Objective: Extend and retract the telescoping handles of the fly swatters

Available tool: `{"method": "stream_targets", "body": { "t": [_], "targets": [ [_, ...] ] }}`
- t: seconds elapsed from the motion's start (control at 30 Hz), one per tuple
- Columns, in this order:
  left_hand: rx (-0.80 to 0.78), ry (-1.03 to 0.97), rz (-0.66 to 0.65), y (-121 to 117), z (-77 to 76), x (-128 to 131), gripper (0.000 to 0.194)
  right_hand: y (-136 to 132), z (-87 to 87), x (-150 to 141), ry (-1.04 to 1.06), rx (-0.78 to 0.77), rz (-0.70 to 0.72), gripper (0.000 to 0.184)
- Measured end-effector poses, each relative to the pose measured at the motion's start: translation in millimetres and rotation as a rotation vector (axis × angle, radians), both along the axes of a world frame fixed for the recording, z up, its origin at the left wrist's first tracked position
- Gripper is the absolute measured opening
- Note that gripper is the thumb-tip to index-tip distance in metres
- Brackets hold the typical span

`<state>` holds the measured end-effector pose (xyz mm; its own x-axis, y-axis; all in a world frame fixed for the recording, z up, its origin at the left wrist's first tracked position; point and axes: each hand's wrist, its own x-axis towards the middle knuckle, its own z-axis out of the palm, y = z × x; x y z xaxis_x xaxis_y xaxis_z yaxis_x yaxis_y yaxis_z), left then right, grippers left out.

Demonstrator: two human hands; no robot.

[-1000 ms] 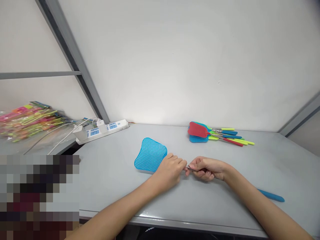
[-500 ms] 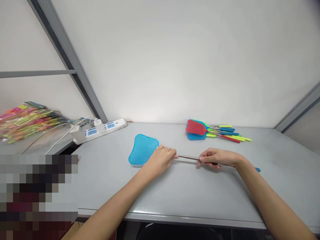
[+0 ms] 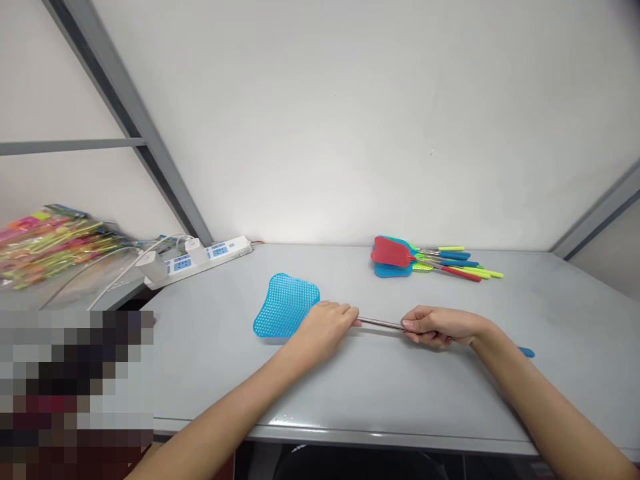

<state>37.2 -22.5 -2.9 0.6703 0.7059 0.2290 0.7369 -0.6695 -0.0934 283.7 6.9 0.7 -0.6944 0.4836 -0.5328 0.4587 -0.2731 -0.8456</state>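
Observation:
A blue fly swatter (image 3: pixel 286 307) with a perforated head and a thin metal shaft stretches left to right over the table. My left hand (image 3: pixel 330 327) is closed round the shaft just beside the head, covering the joint. Farther right, my right hand (image 3: pixel 434 327) grips the same shaft between thumb and fingers. A short length of bare metal shows between the two hands. The blue handle end sticks out past my right wrist; my forearm hides part of the shaft.
A pile of fly swatters (image 3: pixel 393 252) in red, blue, green and yellow lies by the wall. At left are a white power strip (image 3: pixel 200 259) with plugs and cables, and bagged colourful items (image 3: pixel 60 243). The grey table (image 3: pixel 380 407) ends at a front edge near me.
The swatter and both hands have shifted slightly toward me. My right hand has slid a little to the right, its fingers closer round the shaft, and the handle end reaches farther right.

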Motion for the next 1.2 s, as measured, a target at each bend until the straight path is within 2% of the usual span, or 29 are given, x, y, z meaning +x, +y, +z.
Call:
{"method": "stream_targets", "body": {
  "t": [0.17, 0.47, 0.77, 0.9, 1.1, 1.2],
  "targets": [
    [0.018, 0.017, 0.021, -3.8, -6.2, 2.7, 0.016, -0.9, -4.4, -3.4, 0.021, -0.013, -0.035, 0.025],
    [0.020, 0.019, 0.026, -18.7, -8.6, 16.8, 0.012, -1.8, -15.9, -13.2, 0.050, -0.189, -0.034, 0.019],
    [-0.050, 0.000, 0.026, -19.3, -7.9, 19.6, 0.017, -2.2, -15.1, -17.4, 0.069, -0.209, -0.003, 0.017],
    [-0.048, -0.027, 0.019, -12.5, -7.7, 17.4, 0.022, -1.6, -13.2, -17.3, 0.090, -0.161, 0.004, 0.020],
    [-0.019, -0.095, 0.020, -3.6, -3.1, 10.8, 0.029, -6.8, -5.1, -21.4, 0.147, 0.051, -0.050, 0.033],
    [-0.033, -0.120, 0.007, -1.0, -0.4, 8.4, 0.029, -8.4, -2.9, -22.8, 0.145, 0.092, -0.050, 0.038]
  ]
}}
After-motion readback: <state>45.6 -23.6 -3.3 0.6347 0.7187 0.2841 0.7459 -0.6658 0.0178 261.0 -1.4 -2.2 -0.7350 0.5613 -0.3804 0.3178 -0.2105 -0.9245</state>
